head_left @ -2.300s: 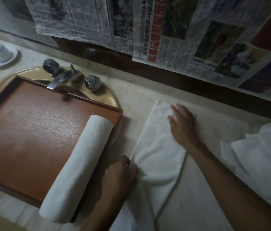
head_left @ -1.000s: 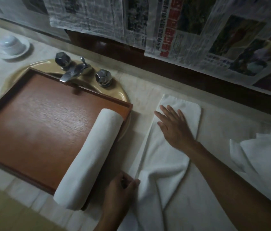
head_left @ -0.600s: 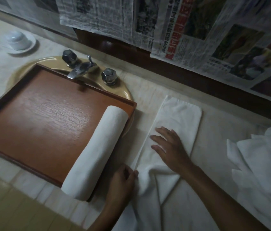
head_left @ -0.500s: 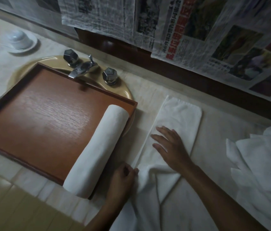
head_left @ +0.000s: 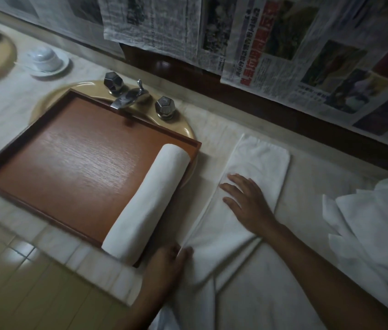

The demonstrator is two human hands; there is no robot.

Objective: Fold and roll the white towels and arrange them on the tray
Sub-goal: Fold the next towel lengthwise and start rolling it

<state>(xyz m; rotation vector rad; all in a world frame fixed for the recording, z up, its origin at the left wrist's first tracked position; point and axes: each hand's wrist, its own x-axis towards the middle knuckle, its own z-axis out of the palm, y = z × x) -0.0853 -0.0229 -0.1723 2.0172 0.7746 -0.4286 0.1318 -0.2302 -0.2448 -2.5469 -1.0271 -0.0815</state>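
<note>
Your right hand (head_left: 247,203) has slid back along the towel (head_left: 259,160) from its far end and now lies on the middle of it, palm down, fingers straight and spread, pressing the cloth flat and gripping nothing. Your left hand (head_left: 166,260) stays at the towel's near left edge, fingers curled, thumb against the fold, pinching the cloth there. You have the towel folded into a long strip on the counter (head_left: 307,172), running from the wall side toward you; its far end is square and smooth, while its near part spreads into looser layers that drop over the counter's front edge. Just left of it sits the tray (head_left: 69,163), laid across the sink (head_left: 181,131) under the tap (head_left: 128,98). One roll (head_left: 145,203) already lies along the tray's right side, its near end sticking out past the tray's front rim, close to your left hand but not touching it. To your right, well apart from the strip, a pile (head_left: 379,225) of loose white towels rests on the counter. Newspaper (head_left: 283,55) hangs on the wall behind, and a white cup (head_left: 45,59) stands on a saucer at far left.
</note>
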